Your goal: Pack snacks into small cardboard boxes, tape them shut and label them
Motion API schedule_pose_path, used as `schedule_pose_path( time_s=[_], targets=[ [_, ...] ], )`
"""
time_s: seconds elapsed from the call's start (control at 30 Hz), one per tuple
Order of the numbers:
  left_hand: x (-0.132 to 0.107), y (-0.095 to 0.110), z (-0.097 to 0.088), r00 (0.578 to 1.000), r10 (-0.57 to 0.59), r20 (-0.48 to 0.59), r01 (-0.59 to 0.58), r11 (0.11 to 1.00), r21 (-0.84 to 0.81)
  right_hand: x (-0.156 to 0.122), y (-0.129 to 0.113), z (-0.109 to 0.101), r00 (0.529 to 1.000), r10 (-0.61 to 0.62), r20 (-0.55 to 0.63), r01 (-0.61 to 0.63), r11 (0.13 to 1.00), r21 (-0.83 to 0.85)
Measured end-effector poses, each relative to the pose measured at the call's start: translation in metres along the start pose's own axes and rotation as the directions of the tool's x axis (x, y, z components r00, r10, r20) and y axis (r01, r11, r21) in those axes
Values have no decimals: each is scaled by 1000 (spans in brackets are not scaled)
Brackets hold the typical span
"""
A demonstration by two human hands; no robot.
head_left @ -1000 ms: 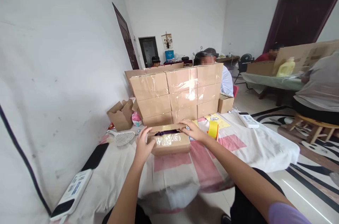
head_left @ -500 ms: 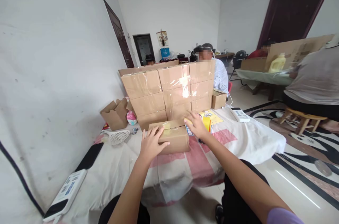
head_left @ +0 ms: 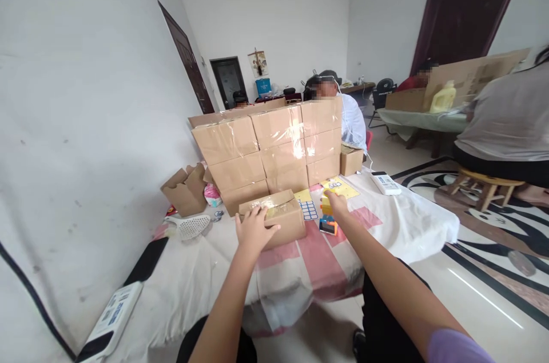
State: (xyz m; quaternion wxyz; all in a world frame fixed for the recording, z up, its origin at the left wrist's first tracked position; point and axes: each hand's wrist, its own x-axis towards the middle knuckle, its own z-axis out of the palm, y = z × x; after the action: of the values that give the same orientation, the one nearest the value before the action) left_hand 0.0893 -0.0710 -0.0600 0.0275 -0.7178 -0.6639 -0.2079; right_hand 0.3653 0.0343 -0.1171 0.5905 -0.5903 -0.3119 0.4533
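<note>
A closed cardboard box (head_left: 285, 223) with clear tape across its top lies on the cloth. My left hand (head_left: 254, 227) rests on its left part, fingers spread and thumb stretched over the top. To the right of the box, my right hand (head_left: 337, 204) is closed at the upper end of a yellow, blue and orange object (head_left: 328, 226). Its dark lower part faces me; its exact kind is unclear, and my fingers partly hide it. Beside it lies a sheet with a blue grid (head_left: 307, 208), and behind the hand a yellow printed sheet (head_left: 346, 187).
A wall of taped cardboard boxes (head_left: 278, 148) stands behind. On the left are an open carton (head_left: 185, 191), a white perforated scoop (head_left: 193, 227) and a white device (head_left: 114, 311). Another white device (head_left: 386, 184) lies right. A person in white (head_left: 351, 117) sits beyond the boxes.
My right hand has moved from the box's right end rightward to the colourful object, whose blue and orange lower part now shows. My left hand has stayed on the box.
</note>
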Motion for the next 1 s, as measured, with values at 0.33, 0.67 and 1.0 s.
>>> schedule_pose_path(
  time_s=[0.33, 0.67, 1.0],
  targets=[
    [14, 2, -8, 999, 37, 6, -36, 994, -101, -18, 5, 5, 985, -69, 155, 64, 997, 36],
    [9, -35, -21, 994, -109, 25, 112, 972, -207, -29, -21, 14, 924, -198, 326, 135, 969, 208],
    [-7, 28, -20, 976, 71, -207, -126, 956, -266, -96, -69, 7, 708, -575, 410, 458, 816, 353]
  ],
)
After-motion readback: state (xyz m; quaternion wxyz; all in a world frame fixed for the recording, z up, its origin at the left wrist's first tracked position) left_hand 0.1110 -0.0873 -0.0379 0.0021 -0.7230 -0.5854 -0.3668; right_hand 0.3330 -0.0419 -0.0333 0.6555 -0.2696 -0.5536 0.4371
